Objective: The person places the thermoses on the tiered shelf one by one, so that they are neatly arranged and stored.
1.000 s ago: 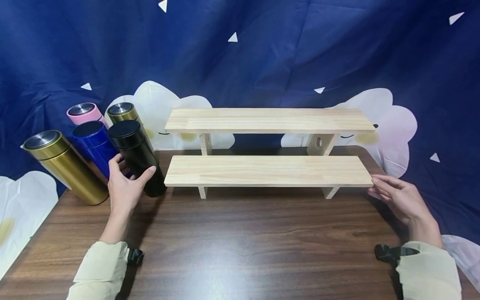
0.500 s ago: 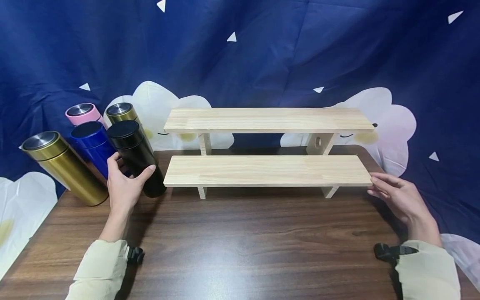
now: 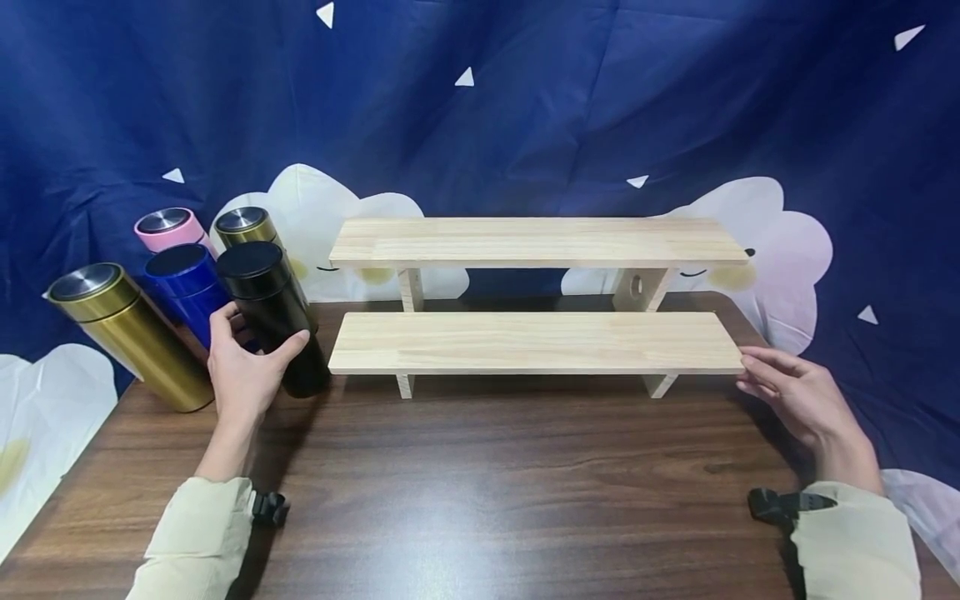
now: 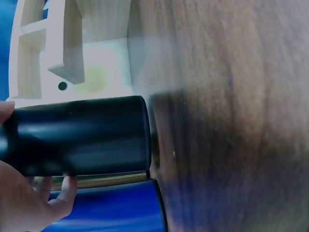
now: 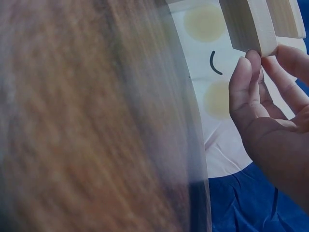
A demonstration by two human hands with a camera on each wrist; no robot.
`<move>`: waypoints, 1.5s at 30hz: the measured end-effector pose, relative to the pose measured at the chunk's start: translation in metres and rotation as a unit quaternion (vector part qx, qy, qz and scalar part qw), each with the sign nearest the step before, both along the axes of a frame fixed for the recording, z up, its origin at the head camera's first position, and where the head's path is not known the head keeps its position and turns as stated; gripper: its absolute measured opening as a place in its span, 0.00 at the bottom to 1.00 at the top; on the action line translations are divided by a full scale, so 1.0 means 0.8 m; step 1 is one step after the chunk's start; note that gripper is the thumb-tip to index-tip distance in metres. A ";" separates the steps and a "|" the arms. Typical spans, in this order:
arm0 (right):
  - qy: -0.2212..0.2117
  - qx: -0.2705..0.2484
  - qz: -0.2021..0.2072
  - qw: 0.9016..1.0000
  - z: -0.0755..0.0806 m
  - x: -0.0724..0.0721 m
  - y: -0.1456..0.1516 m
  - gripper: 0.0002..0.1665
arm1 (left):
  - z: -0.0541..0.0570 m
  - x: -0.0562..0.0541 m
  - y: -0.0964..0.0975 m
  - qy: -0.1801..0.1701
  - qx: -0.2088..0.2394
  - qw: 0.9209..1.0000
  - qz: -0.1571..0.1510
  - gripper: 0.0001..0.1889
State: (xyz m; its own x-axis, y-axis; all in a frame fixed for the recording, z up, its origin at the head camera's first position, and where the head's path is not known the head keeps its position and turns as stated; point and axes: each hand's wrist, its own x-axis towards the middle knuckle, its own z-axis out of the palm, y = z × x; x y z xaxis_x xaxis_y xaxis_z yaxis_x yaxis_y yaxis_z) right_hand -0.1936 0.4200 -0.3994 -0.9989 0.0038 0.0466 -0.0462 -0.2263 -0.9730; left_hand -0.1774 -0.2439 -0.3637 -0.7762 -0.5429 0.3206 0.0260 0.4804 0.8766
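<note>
Closest to the person, over the near side of the wood-grain table [image 3: 480, 492], lie two pale sleeves [image 3: 197, 529], each with a black strap [image 3: 268, 509] at the wrist. Beyond these, the left hand [image 3: 243, 367] is curved round the black bottle [image 3: 272, 312], thumb on the near right side, fingers on the left; it is parted by the bottle's width and has hold of it. Opposite, the right hand [image 3: 804, 402] is drawn nearly closed, thumb and fingertips pinching the right front corner of the lower board [image 3: 536, 343]. The black bottle is found just beside that board's left end; whether its base bears fully on the table I cannot tell. To its left, somewhat apart, stands the front gold bottle [image 3: 137, 337] with a metal-faced lid. Between these two and slightly farther back is the blue bottle [image 3: 191, 293]; the left fingertips [image 4: 69, 186] lie close to it, contact not determinable. The lower board, level and of pale wood, is carried on short legs [image 3: 405, 386]. Behind and higher, the upper board [image 3: 536, 242] runs parallel on its own supports [image 3: 410, 290], the right one pierced by a hole [image 3: 637, 287]. Behind the black bottle, partly hidden, stands the rear gold bottle [image 3: 247, 229]; to its left, behind the blue one, the pink bottle [image 3: 171, 237], mostly hidden. Farthest off hangs a dark blue cloth [image 3: 517, 133], printed with white clouds [image 3: 311, 212] and small white triangles [image 3: 465, 78].
</note>
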 end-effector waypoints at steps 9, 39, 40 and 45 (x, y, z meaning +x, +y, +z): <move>0.008 -0.002 0.010 1.000 0.000 0.000 0.001 0.16 | 0.006 0.001 0.002 0.021 -0.012 1.000 0.000 0.44; -0.005 0.018 -0.001 1.000 -0.001 0.002 0.001 0.14 | 0.039 -0.008 0.019 0.099 -0.122 0.987 -0.042 0.39; -0.006 0.020 -0.002 1.000 -0.001 0.002 0.002 0.13 | 0.040 -0.009 0.019 0.102 -0.127 0.986 -0.043 0.39; -0.007 0.025 -0.001 1.000 0.000 0.000 0.003 0.13 | 0.047 -0.012 0.022 0.124 -0.148 0.980 -0.048 0.38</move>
State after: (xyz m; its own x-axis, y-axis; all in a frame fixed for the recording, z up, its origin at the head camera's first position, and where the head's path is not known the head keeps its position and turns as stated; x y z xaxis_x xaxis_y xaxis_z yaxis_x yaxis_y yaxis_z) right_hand -0.1933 0.4221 -0.3997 -0.9995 0.0042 0.0325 -0.0327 -0.1774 -0.9836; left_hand -0.1873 -0.2261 -0.3260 -0.6973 -0.3270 0.6379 0.2775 0.6973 0.6608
